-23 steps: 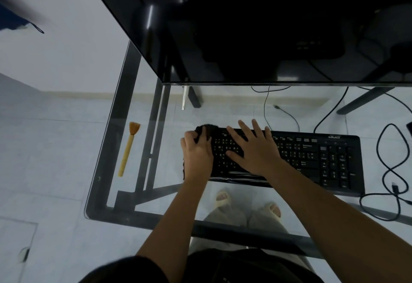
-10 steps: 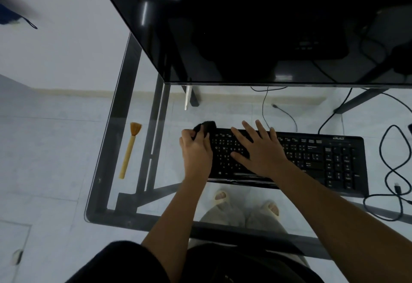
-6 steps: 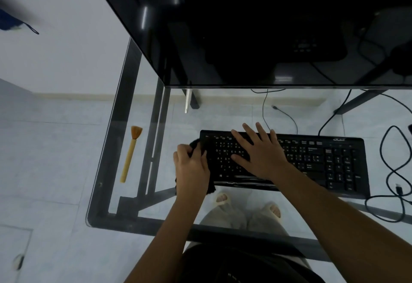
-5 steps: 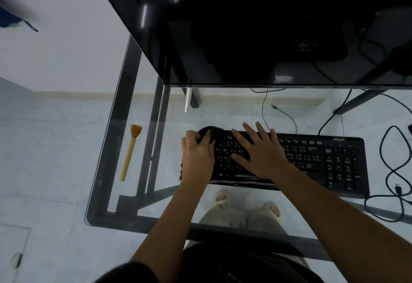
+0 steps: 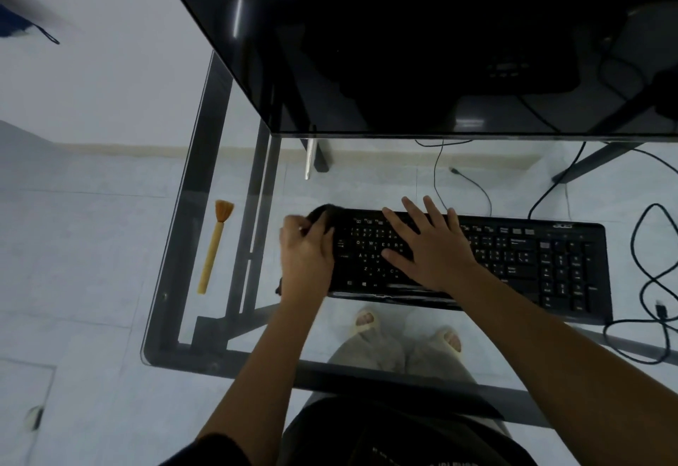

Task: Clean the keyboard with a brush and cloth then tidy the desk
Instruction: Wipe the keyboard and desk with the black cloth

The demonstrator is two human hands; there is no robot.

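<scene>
Fingers (image 5: 318,235) of the person's left hand (image 5: 306,264) are curling round a dark cloth (image 5: 324,214), gripping it and pressing it against the left end of the black keyboard (image 5: 532,256). A bunched lump of the cloth is showing at the keyboard's far left corner. On the right hand (image 5: 436,253) the fingers (image 5: 434,209) are lying straight and spread, resting flat on the letter keys just right of the cloth. The keyboard is sitting on the glass worktop (image 5: 172,300), and a big dark monitor (image 5: 403,43) is looming beyond its far edge. Well to the left of the keyboard a yellow-handled brush (image 5: 212,249) is lying on the glass, untouched, its bristles pointing away from the person. Black cables (image 5: 645,282) are looping just past the keyboard's right end.
</scene>
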